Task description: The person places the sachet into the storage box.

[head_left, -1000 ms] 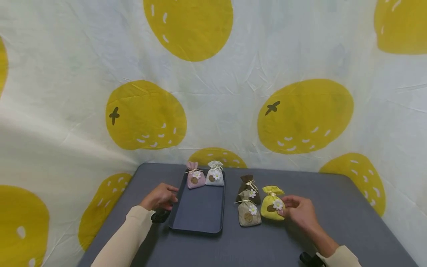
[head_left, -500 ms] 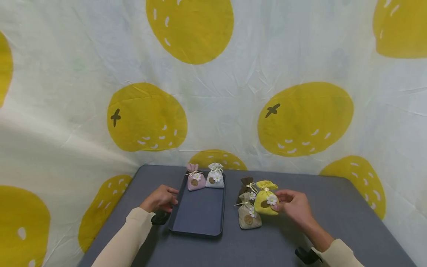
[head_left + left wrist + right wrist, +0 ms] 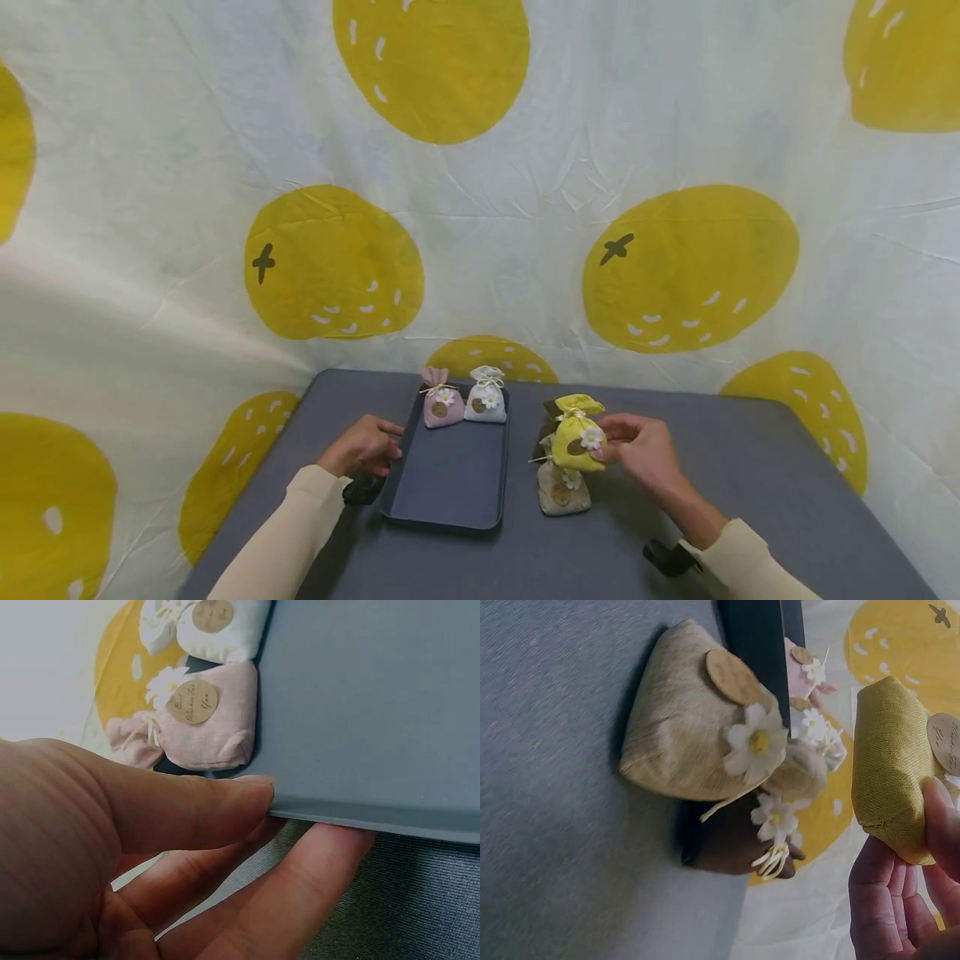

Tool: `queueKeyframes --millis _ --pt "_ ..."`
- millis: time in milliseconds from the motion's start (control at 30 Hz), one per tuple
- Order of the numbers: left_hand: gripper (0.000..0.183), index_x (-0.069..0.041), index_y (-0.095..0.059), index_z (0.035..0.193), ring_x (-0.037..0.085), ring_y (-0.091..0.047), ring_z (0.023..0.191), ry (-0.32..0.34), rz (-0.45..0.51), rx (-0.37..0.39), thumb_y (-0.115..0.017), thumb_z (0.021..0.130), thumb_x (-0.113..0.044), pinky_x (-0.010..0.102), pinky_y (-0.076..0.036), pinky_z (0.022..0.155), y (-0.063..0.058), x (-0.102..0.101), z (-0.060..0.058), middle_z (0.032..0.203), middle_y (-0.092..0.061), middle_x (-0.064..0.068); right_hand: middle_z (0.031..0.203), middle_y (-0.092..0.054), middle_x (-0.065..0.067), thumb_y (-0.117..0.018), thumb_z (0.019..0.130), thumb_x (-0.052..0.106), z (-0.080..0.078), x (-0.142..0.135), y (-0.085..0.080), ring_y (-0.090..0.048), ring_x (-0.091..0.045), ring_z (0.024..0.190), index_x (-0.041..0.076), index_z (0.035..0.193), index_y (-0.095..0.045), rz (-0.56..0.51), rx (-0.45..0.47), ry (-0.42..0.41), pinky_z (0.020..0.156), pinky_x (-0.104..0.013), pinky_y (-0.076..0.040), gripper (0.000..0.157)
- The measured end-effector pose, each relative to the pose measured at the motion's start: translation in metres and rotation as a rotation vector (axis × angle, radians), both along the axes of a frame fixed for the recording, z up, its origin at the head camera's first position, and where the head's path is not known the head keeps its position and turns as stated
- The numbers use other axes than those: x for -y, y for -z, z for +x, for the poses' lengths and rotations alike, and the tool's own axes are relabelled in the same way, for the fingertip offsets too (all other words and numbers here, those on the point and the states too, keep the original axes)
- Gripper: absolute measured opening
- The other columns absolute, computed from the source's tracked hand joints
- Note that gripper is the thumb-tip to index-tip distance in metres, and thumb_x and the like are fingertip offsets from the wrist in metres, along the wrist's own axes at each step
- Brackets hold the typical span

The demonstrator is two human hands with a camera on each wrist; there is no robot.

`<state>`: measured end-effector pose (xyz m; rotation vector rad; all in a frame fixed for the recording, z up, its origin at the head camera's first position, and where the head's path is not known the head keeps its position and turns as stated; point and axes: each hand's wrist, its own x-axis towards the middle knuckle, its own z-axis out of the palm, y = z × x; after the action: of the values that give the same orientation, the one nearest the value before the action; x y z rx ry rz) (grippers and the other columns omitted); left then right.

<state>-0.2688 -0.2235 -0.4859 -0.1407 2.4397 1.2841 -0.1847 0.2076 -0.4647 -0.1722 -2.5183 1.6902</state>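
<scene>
My right hand (image 3: 641, 450) pinches a small yellow drawstring pouch (image 3: 573, 447) by its side, thumb in front. The pouch is lifted and overlaps a beige pouch (image 3: 558, 493) and a dark brown pouch (image 3: 731, 844) in the head view. Each carries a white flower; a round tag shows on the yellow and beige ones. With the thumb above and fingers below, my left hand (image 3: 367, 446) holds the left rim of a dark grey tray (image 3: 360, 814). Inside the tray's far end, a pink pouch (image 3: 443, 408) and a white pouch (image 3: 486, 402) lean side by side.
The grey table (image 3: 720, 483) carries the tray left of centre and the beige and brown pouches to its right. Behind it hangs a white cloth (image 3: 502, 267) printed with big yellow fruit. A black strap device (image 3: 667, 558) sits at my right wrist.
My right hand has raised the yellow pouch and carried it leftward, from beside the brown and beige pouches to in front of them. The left hand and the tray stay put.
</scene>
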Motion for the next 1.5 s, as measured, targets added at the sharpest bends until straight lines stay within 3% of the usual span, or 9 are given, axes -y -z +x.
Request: queueKeyframes --millis 133,433,667,1133,1500 --pt "0.051 0.005 -0.065 0.137 0.024 -0.074 0.075 0.000 0.007 0.000 -0.069 0.087 0.010 0.037 -0.062 0.058 0.000 -0.001 0.000 0.119 -0.073 0.026 0.093 -0.077 -0.012 -0.087 0.074 -0.005 -0.003 0.009 -0.002 -0.070 -0.014 0.081 -0.006 0.114 -0.075 -0.014 -0.006 0.002 0.067 -0.031 -0.060 0.042" --pt "0.050 0.004 -0.066 0.136 0.020 -0.068 0.065 0.007 -0.010 -0.011 -0.070 0.086 0.010 0.034 -0.060 0.056 -0.003 -0.004 0.000 0.118 -0.073 0.026 0.094 -0.078 -0.014 -0.089 0.072 -0.004 -0.012 0.024 -0.010 -0.070 -0.012 0.082 -0.006 0.113 -0.076 -0.013 -0.039 -0.017 0.067 -0.026 -0.059 0.043" --pt "0.047 0.005 -0.068 0.134 0.018 -0.064 0.060 0.008 -0.010 -0.023 -0.069 0.087 0.009 0.034 -0.060 0.054 -0.002 -0.004 0.000 0.106 -0.076 0.019 0.091 -0.078 -0.014 -0.089 0.069 -0.008 -0.017 0.036 -0.012 -0.070 -0.013 0.079 -0.008 0.111 -0.075 -0.064 -0.053 -0.016 0.066 -0.023 -0.058 0.044" --pt "0.047 0.005 -0.068 0.133 0.025 -0.074 0.067 0.027 -0.017 -0.032 -0.070 0.087 0.009 0.037 -0.062 0.057 0.001 -0.004 0.001 0.110 -0.076 0.023 0.097 -0.078 -0.013 -0.086 0.075 -0.005 -0.025 0.055 -0.010 -0.072 -0.014 0.080 -0.001 0.111 -0.078 -0.042 -0.054 -0.027 0.069 -0.029 -0.060 0.037" --pt "0.047 0.004 -0.068 0.133 0.024 -0.073 0.067 0.013 -0.020 -0.035 -0.070 0.086 0.009 0.038 -0.062 0.057 -0.002 0.000 0.002 0.112 -0.076 0.023 0.096 -0.079 -0.014 -0.086 0.075 -0.004 -0.033 0.066 -0.008 -0.072 -0.015 0.081 0.001 0.110 -0.079 -0.035 -0.079 -0.024 0.069 -0.029 -0.060 0.036"
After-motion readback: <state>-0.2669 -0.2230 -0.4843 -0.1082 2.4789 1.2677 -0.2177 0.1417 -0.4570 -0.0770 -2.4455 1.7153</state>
